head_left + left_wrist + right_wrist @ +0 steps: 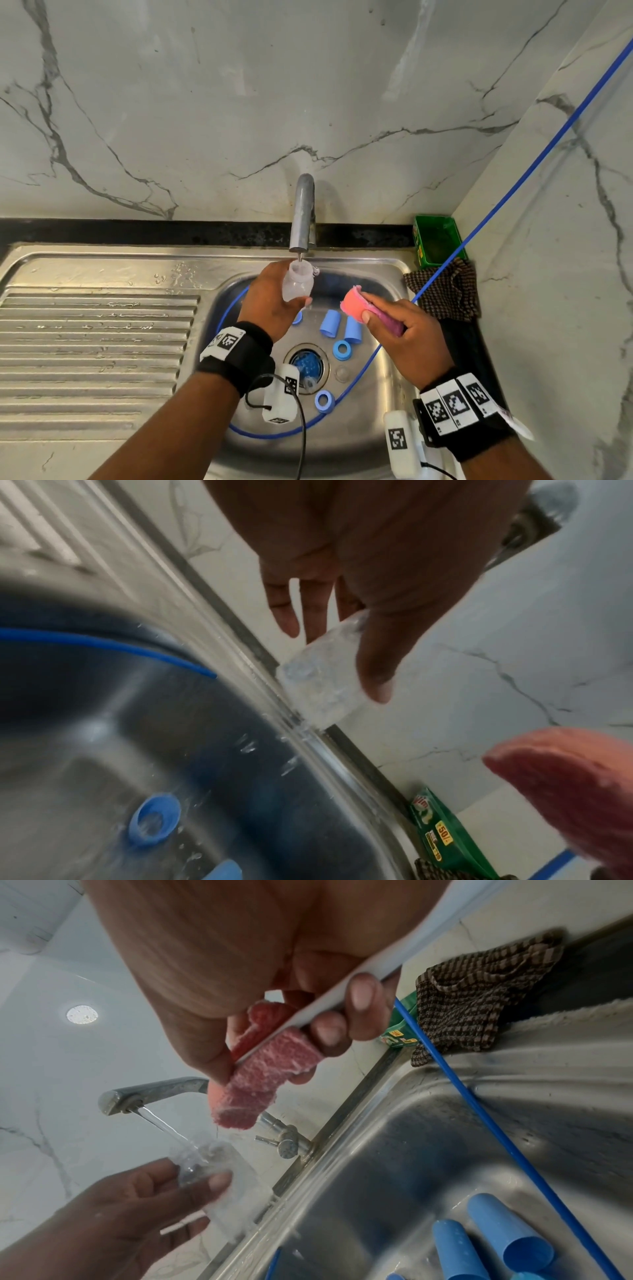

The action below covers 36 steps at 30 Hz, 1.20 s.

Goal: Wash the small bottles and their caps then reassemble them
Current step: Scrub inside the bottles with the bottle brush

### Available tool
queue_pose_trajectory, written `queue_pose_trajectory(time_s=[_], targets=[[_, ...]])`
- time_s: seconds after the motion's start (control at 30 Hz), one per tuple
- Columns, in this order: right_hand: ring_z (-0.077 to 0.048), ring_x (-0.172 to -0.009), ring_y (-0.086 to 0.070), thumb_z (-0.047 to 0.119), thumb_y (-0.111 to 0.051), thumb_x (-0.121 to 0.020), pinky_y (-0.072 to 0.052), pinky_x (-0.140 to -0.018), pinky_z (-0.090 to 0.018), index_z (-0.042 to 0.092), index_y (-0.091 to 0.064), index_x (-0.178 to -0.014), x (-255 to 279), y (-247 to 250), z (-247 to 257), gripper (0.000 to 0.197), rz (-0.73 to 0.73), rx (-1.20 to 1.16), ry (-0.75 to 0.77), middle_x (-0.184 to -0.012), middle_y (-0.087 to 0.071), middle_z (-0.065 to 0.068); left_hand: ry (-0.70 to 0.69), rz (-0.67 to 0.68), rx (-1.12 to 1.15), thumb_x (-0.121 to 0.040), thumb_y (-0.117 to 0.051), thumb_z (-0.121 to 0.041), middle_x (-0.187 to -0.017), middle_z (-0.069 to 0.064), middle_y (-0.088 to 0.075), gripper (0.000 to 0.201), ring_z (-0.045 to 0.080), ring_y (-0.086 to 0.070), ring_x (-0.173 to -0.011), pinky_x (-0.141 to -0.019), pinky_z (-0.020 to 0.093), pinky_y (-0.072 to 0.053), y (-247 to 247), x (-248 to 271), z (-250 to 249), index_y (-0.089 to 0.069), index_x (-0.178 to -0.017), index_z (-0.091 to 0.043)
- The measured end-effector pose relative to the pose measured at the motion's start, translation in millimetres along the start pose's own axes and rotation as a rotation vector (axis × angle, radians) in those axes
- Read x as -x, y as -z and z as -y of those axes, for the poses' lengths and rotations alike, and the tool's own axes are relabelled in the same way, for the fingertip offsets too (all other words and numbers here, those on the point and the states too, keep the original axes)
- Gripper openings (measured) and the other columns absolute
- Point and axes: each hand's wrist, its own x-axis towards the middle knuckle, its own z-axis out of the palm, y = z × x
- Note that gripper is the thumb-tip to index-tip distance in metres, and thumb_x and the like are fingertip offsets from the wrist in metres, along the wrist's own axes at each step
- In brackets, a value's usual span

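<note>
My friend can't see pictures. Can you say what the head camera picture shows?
The left hand holds a clear bottle under the running tap over a steel sink. The right hand grips a pink sponge. Blue caps lie in the basin.

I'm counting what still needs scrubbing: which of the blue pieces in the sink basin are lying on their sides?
The two tall blue caps, side by side right of the left hand. The blue rings lie flat, holes facing up.

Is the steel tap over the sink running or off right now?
Running. The right wrist view shows a stream leaving the steel tap into the small clear plastic bottle that the left hand holds.
</note>
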Motion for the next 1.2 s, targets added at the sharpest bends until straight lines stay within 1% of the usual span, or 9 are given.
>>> queue_pose_trajectory(time_s=[0.1, 0.2, 0.37, 0.5, 0.67, 0.8, 0.93, 1.07, 1.2], targets=[[0.005, -0.084, -0.058, 0.035, -0.07, -0.091, -0.039, -0.071, -0.003, 0.04, -0.066, -0.129, 0, 0, 0, 0.038, -0.001, -0.008, 0.001, -0.083, -0.058, 0.019, -0.056, -0.037, 0.044, -0.082, -0.081, -0.034, -0.122, -0.009, -0.056, 0.066, 0.008, -0.052, -0.108, -0.088, 0.014, -0.039, 1, -1, 0, -0.045, -0.137, -0.028], [0.007, -0.084, -0.057, 0.034, -0.07, -0.091, -0.037, -0.071, -0.002, 0.042, -0.065, -0.128, 1, 1, 1, 0.038, 0.001, -0.004, 0.002, -0.082, -0.057, 0.019, -0.041, 0.034, 0.039, -0.085, -0.079, -0.026, -0.137, -0.001, -0.056, 0.077, 0.017, -0.056, -0.121, -0.097, 0.023, -0.041, 1, 0, 2, -0.033, -0.147, -0.029], [0.009, -0.086, -0.056, 0.034, -0.07, -0.092, -0.039, -0.074, -0.003, 0.044, -0.064, -0.129, 1, 2, 1, 0.039, 0.005, -0.003, 0.01, -0.085, -0.057, 0.022, -0.17, -0.064, -0.072, -0.087, -0.077, -0.024, -0.153, -0.005, -0.04, 0.072, 0.004, -0.045, -0.125, -0.096, 0.005, -0.028, 5, 0, 4, -0.039, -0.148, -0.023], [0.009, -0.084, -0.057, 0.032, -0.071, -0.091, -0.037, -0.073, -0.002, 0.043, -0.066, -0.128, 2, 3, 3, 0.039, -0.013, -0.015, 0.009, -0.081, -0.056, 0.022, -0.128, 0.014, -0.121, -0.085, -0.078, -0.031, -0.155, -0.011, -0.041, 0.078, 0.011, -0.047, -0.135, -0.105, 0.017, -0.031, 5, 5, 10, -0.037, -0.151, -0.031], [0.005, -0.082, -0.057, 0.038, -0.07, -0.09, -0.038, -0.073, -0.003, 0.046, -0.066, -0.126, 8, 6, 5, 0.037, -0.031, -0.009, 0.019, -0.082, -0.058, 0.02, -0.168, -0.128, -0.127, -0.084, -0.077, -0.043, -0.151, -0.008, -0.047, 0.075, 0.013, -0.055, -0.124, -0.105, 0.031, -0.047, 23, 14, 8, -0.041, -0.149, -0.032], [0.003, -0.083, -0.059, 0.037, -0.071, -0.091, -0.038, -0.074, -0.004, 0.047, -0.067, -0.124, 15, 9, 11, 0.035, -0.051, -0.024, 0.042, -0.081, -0.059, 0.02, -0.245, 0.029, -0.225, -0.086, -0.073, -0.047, -0.15, -0.015, -0.048, 0.069, 0.009, -0.054, -0.129, -0.104, 0.018, -0.035, 28, 25, 5, -0.043, -0.147, -0.04], [0.005, -0.081, -0.058, 0.034, -0.072, -0.09, -0.038, -0.074, -0.004, 0.046, -0.067, -0.123, 22, 13, 18, 0.036, -0.062, -0.031, 0.046, -0.081, -0.059, 0.022, -0.197, -0.204, -0.057, -0.084, -0.077, -0.045, -0.138, -0.02, -0.053, 0.065, 0.006, -0.06, -0.096, -0.083, 0.022, -0.053, 50, 30, 0, -0.047, -0.141, -0.04], [0.003, -0.082, -0.058, 0.036, -0.072, -0.09, -0.04, -0.075, -0.007, 0.049, -0.066, -0.123, 35, 14, 24, 0.036, -0.056, -0.033, 0.029, -0.081, -0.06, 0.02, -0.309, 0.05, -0.204, -0.082, -0.077, -0.045, -0.141, -0.016, -0.056, 0.065, 0.008, -0.059, -0.113, -0.103, 0.035, -0.05, 49, 46, -3, -0.05, -0.141, -0.039], [0.004, -0.077, -0.056, 0.036, -0.072, -0.089, -0.037, -0.07, -0.006, 0.047, -0.068, -0.123, 47, 11, 33, 0.036, -0.07, -0.009, -0.002, -0.075, -0.057, 0.018, -0.179, -0.175, 0.001, -0.082, -0.08, -0.038, -0.132, -0.024, -0.053, 0.063, 0.005, -0.057, -0.099, -0.088, 0.022, -0.051, 58, 51, 5, -0.052, -0.138, -0.039]])
